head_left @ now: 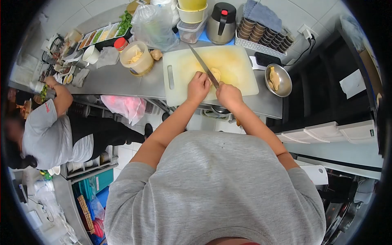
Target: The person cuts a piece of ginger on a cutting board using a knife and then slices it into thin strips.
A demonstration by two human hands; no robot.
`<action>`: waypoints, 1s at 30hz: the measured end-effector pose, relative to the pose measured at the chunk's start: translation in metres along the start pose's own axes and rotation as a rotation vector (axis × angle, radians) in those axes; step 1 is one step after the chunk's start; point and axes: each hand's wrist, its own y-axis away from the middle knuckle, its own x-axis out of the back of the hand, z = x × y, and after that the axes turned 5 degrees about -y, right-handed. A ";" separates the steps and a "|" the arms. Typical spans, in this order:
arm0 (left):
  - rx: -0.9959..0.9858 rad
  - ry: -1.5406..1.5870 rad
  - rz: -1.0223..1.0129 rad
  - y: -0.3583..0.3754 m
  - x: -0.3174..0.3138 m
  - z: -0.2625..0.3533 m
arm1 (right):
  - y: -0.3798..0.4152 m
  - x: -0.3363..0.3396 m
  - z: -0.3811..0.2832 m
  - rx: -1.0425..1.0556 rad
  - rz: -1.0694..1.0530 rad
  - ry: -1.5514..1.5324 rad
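A large knife [201, 62] lies diagonally over the white cutting board [179, 61], its tip toward the board's back edge. My right hand [228, 96] is closed around the knife's handle. On the other side of the blade, my left hand [199, 86] has its fingers bent together, close to a pale yellow piece of food [215, 74]. Whether those fingers hold anything is hidden. The piece lies against the blade on the board.
Left of the board stand a tub with pale strips [136, 58] and a brown root piece [156, 54]. A metal bowl [281, 83] holding a peeled piece is at the right. Behind is a thermos jug [221, 26]. A co-worker [49, 130] stands at the left.
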 end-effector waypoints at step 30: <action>0.036 0.006 0.005 0.001 -0.001 0.001 | -0.011 0.000 0.004 -0.018 -0.071 -0.017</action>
